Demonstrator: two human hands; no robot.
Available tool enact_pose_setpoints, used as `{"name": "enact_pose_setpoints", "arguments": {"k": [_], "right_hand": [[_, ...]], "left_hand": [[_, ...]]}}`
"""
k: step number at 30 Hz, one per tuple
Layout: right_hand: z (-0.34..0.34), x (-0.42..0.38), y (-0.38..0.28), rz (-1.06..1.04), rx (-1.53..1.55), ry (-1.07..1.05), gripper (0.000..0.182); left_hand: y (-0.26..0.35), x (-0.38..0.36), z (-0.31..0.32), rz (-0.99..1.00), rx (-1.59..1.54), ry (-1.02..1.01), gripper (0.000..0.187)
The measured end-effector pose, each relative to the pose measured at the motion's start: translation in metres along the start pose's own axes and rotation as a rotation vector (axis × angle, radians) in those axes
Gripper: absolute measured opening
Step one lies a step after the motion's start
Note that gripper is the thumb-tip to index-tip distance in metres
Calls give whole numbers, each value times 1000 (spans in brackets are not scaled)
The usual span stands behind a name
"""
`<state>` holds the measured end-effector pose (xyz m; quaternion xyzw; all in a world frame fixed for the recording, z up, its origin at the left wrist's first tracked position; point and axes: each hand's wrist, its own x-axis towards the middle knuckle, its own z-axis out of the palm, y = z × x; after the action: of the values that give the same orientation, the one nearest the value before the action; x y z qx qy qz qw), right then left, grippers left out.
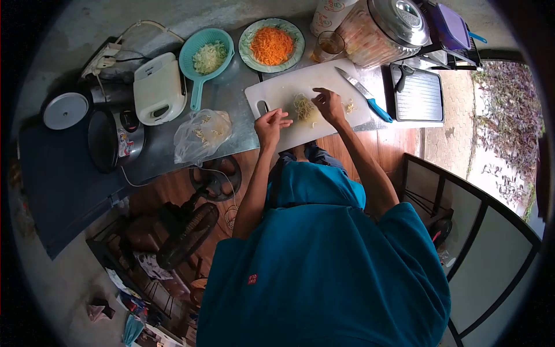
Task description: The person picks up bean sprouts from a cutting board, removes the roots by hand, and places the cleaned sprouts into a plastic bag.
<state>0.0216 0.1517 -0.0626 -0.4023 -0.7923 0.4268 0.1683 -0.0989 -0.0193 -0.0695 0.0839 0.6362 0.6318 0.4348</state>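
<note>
A small pile of what look like bean sprouts [302,108] lies on the white cutting board [272,92]. My left hand [268,128] is over the board's left part, its fingers stretched toward the pile, with nothing visible in them. Just right of the pile is my right hand [329,106], its index finger and thumb apart and no held thing showing. A few sprout bits [350,107] rest right of that hand. A knife [370,98] with a blue handle lies across the board's right side. Left of the board sits a clear plastic bag [202,139] with more sprouts inside.
Behind the board stand a green strainer [184,51] of pale shreds, a plate [296,59] of shredded carrot, a glass [328,47] and a large lidded jar [370,32]. A sandwich maker [156,87] and rice cooker [124,141] are left. A fan [188,234] stands below.
</note>
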Motion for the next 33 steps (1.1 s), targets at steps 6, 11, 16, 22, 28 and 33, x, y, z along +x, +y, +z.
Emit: {"name": "enact_pose_setpoints", "arguments": {"k": [6,11,16,22,28,33], "right_hand": [[-13,-11,-26,169,57,-10,27],[-26,-64,-78,-265,-76,15,41],[-39,-98,-54,-264,-230,-36,57],[-67,-99,5,-37,-327,147,77],[-76,-104,18,96,-424,242,73],[-55,-122,35,-310,-364,-3,72]], "left_hand": [[24,2,4,-201,-531,-184,70],[50,-4,39,-243,-823,-317,76],[46,2,131,-164,-618,-464,77],[28,-3,193,-56,-156,-459,78],[17,-12,198,-47,-281,-381,73],[24,-10,193,-78,-317,-353,74]]}}
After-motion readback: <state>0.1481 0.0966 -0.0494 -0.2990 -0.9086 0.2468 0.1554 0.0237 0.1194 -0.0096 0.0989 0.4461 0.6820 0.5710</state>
